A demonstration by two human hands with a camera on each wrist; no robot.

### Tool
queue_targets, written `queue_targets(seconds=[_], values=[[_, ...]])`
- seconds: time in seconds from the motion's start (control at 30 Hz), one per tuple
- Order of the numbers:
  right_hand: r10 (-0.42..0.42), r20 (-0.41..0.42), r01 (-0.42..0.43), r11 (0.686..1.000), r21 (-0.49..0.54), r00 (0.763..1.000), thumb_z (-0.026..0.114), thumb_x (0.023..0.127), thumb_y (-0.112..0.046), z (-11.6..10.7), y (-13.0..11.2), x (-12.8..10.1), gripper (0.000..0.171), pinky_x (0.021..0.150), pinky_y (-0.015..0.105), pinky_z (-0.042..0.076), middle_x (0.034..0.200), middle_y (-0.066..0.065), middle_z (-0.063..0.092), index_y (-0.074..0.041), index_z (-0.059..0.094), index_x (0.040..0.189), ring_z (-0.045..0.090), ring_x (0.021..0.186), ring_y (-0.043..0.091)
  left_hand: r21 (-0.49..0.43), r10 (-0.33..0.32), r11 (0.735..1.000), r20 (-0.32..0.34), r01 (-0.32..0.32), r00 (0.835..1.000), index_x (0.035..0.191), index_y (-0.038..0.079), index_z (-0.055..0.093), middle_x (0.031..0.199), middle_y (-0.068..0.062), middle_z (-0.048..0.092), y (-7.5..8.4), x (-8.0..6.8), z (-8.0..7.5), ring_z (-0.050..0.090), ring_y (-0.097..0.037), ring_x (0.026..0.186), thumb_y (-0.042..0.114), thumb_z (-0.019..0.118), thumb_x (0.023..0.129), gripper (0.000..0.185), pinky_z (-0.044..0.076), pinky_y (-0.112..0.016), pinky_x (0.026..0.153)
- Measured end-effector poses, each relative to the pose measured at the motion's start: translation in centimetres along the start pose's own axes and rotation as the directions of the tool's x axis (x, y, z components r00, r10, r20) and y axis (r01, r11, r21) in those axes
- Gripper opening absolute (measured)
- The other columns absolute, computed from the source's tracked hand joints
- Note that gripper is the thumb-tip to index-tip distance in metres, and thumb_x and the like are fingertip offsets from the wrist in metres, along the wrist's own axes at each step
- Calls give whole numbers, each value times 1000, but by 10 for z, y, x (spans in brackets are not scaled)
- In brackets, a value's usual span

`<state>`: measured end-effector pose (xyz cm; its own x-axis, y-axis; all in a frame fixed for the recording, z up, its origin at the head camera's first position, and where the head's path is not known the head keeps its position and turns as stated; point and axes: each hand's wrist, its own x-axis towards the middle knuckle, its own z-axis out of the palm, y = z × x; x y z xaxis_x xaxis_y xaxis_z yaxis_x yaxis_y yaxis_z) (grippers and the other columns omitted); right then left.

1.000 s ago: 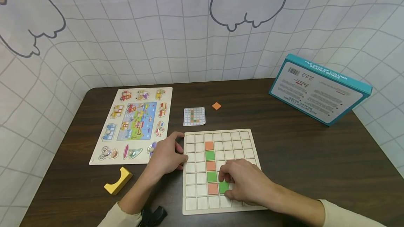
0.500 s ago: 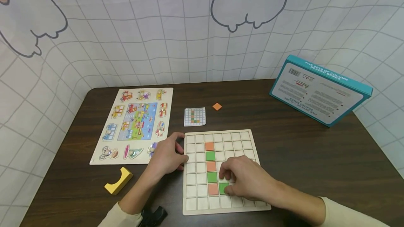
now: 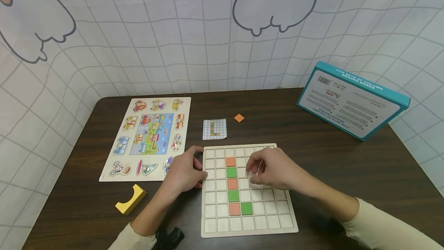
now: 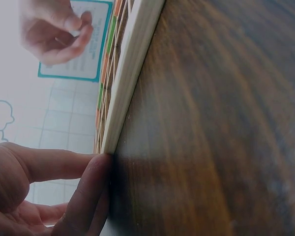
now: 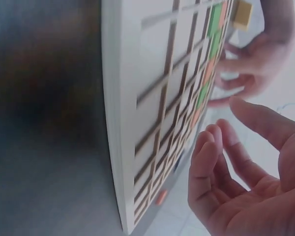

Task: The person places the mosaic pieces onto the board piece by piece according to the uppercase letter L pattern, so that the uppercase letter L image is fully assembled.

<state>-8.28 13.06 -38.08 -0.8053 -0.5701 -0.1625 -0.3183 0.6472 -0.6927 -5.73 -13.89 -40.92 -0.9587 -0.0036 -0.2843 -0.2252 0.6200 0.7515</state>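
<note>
A wooden grid board (image 3: 277, 219) lies in front of me on the dark table. One column holds alternating orange and green tiles (image 3: 232, 183), and a further green tile (image 3: 246, 208) sits beside the lowest orange one. My right hand (image 3: 254, 171) hovers over the board's middle with loosely curled fingers that hold nothing; the right wrist view shows its fingers (image 5: 211, 157) relaxed above the grid. My left hand (image 3: 197, 166) rests against the board's left edge, fingertips (image 4: 91, 177) touching its side. A loose orange tile (image 3: 238, 117) and a pattern card (image 3: 214, 129) lie beyond the board.
A picture peg puzzle (image 3: 149, 136) lies at the left, with a yellow arch block (image 3: 130, 199) in front of it. A teal box (image 3: 352, 99) leans at the back right. A black object (image 3: 170, 236) sits at the near table edge.
My right hand has let go of the green tile, now seated in the second row from the near edge, and risen toward the board's middle. The left hand has stayed put.
</note>
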Motion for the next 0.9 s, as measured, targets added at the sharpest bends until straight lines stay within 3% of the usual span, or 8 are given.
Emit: queue_targets(seconds=[0.5, 0.9], values=[[79, -48, -69, 980, 188, 996, 78, 88, -6, -35, 32, 43, 23, 83, 35, 57, 101, 8, 74, -4, 76, 110, 67, 90, 20, -6, -11, 1000, 1, 11, 1000, 142, 6, 56, 88, -10, 60, 1, -1, -1, 66, -16, 50, -3, 79, 83, 65, 57, -30, 46], [106, -116, -81, 976, 200, 988, 74, 92, -4, -47, 44, 82, 25, 83, 32, 56, 114, 16, 72, -2, 74, 117, 67, 98, 24, -15, -4, 1000, 4, 4, 1000, 142, 5, 55, 88, -10, 60, 2, -3, -1, 65, -16, 50, -4, 78, 82, 65, 58, -31, 47]])
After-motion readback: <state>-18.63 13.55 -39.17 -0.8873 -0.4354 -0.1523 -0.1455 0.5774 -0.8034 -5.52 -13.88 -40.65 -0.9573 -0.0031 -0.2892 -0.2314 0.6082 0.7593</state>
